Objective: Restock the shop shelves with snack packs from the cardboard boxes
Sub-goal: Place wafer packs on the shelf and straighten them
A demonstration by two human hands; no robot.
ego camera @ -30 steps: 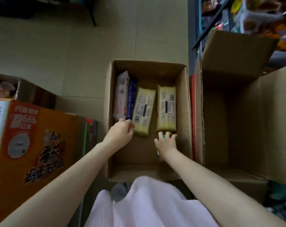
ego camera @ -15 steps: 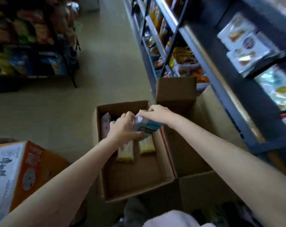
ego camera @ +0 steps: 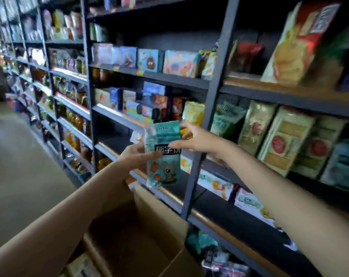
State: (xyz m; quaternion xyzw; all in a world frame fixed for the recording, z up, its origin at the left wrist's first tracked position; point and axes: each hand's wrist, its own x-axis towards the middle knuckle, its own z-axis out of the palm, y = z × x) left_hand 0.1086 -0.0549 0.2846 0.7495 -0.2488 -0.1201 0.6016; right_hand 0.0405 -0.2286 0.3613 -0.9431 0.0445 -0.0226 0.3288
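A teal snack pack with a cartoon bear on its front is held upright in front of the dark metal shelves. My left hand grips its left edge at mid height. My right hand pinches its upper right side, thumb on the front. The pack hangs in the air before the vertical shelf post, above the lower shelf board. An open cardboard box stands below my arms; its inside is mostly hidden.
Shelves run from left to right, packed with biscuit boxes, bags and jars. Tall biscuit packs stand right of my right hand. A bare stretch of shelf lies just left of the pack. The tan aisle floor stretches on the left.
Both hands lifted the teal pack out of the box and raised it to shelf height. My view swung up from the boxes on the floor to the shelves.
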